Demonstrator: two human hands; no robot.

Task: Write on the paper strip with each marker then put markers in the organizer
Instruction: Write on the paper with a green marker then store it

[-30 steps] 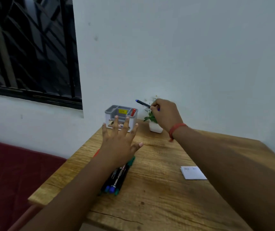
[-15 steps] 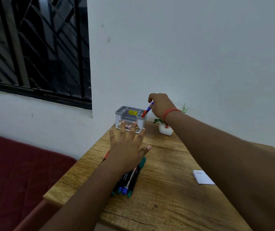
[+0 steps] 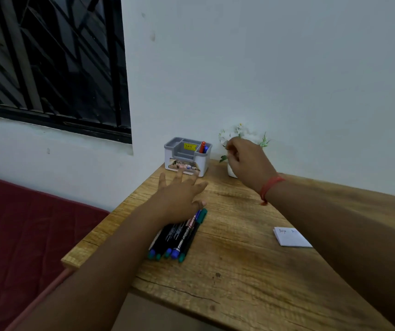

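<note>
Markers [image 3: 177,237] under left hand [image 3: 179,199], fingers spread, two in organizer [image 3: 186,156], right hand [image 3: 249,161] curled, empty, beside it

Dim, even light; soft blur, wide-angle edge distortion.

Two bare forearms reach into view from the lower edge, with no sleeve visible on either one. The left hand [image 3: 179,199] carries no ring, watch or band that shows. The right hand [image 3: 247,161] is likewise unadorned at the fingers, as far as the blur allows. Around the right wrist sits a thin red thread bracelet [image 3: 270,187] (its knotted end hangs down on the underside of the wrist). The thread is wound close to the wrist. Nothing else is worn on the arms where the head camera shows them.
</note>
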